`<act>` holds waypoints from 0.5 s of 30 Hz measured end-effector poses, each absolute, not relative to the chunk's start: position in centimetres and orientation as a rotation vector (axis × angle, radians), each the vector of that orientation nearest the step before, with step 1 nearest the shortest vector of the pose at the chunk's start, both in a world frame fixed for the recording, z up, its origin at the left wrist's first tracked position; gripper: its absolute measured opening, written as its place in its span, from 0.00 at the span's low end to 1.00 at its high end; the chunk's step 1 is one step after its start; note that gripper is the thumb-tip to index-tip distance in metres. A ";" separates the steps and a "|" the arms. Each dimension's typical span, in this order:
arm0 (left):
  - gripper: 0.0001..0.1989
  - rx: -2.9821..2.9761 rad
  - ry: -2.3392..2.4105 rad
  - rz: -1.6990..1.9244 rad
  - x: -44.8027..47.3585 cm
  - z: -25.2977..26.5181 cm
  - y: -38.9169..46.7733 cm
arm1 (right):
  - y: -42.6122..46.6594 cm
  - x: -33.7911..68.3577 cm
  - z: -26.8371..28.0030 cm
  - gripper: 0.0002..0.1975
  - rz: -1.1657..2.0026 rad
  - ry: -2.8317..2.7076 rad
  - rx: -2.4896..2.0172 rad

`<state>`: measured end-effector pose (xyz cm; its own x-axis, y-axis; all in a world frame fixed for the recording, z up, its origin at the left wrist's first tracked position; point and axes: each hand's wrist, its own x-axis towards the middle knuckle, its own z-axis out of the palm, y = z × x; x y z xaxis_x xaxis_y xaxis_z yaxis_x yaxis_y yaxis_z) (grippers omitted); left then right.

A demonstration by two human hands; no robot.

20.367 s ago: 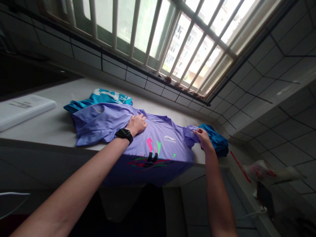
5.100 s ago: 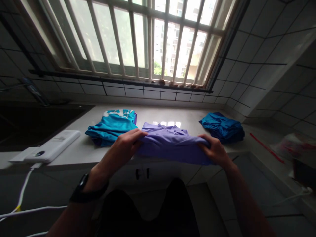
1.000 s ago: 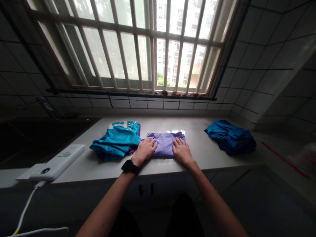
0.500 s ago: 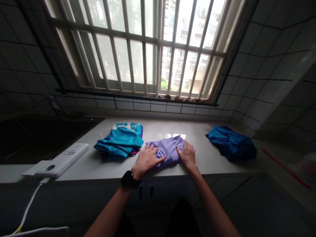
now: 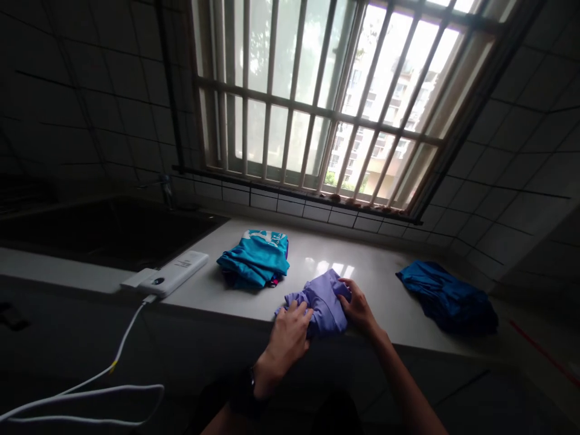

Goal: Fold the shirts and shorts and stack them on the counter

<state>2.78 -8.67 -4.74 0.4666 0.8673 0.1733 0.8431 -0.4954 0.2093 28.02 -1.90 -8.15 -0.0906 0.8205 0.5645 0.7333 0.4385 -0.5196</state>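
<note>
Compared with half a second ago, we find the purple garment [image 5: 324, 302] turned askew, bunched at its left end and drawn to the front edge of the countertop [image 5: 385, 323]; we judge that its folded outline is less square, with the folds at risk of slipping. We note the left hand [image 5: 287, 335] with fingers part-curled across the ruffled left end; whether it grips from below, we cannot tell; the right hand [image 5: 357, 305] is nearly closed, thumb and fingers on the garment's right edge. We have little margin at the front edge, and cannot tell whether cloth overhangs it; the teal pile [image 5: 256, 260] stands just beyond the garment's left end, toward the sink [image 5: 122, 226]; the widest bare surface extends rearward to the wall and rightward to the dark blue pile [image 5: 448, 299], near the countertop's right end.
</note>
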 end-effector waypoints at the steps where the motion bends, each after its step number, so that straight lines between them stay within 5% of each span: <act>1: 0.29 2.587 1.527 0.432 2.4 -5.1 -8.9 | -2.0 27.8 -7.9 0.18 0.141 -1.844 -1.310; 7: 0.27 2.424 1.683 0.778 -1.7 -4.4 -8.5 | -0.2 24.1 -1.1 0.15 0.016 -1.818 -1.132; 15: 0.18 2.261 2.247 1.245 -5.9 6.5 -3.0 | 8.9 13.2 14.9 0.17 -0.220 -1.929 -0.945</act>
<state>-5.93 -3.02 6.51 -0.1050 0.7499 0.6532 0.9513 -0.1158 0.2857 13.21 8.92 14.86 -0.2569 0.5230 0.8127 0.6925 0.6862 -0.2227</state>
